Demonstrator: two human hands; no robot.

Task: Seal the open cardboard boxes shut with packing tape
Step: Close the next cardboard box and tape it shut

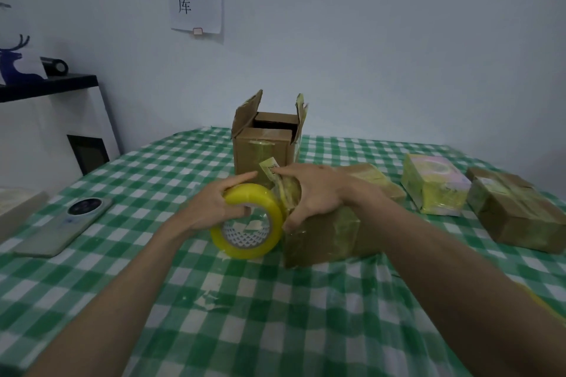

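My left hand (214, 208) grips a yellow roll of packing tape (248, 225) standing on edge on the checked tablecloth. Right beside the roll lies a flat cardboard box (330, 229) covered with yellowish tape. My right hand (309, 193) lies on this box's left end, thumb down its side and fingers spread across the top, holding it. Behind them an upright cardboard box (263, 147) stands with its top flaps open.
A phone (66, 225) lies at the left on the green-and-white checked table (214, 315). Two more taped parcels, one yellow-pink (435, 184) and one brown (514, 211), sit at the right. A white cabinet (52, 131) stands at far left against the wall.
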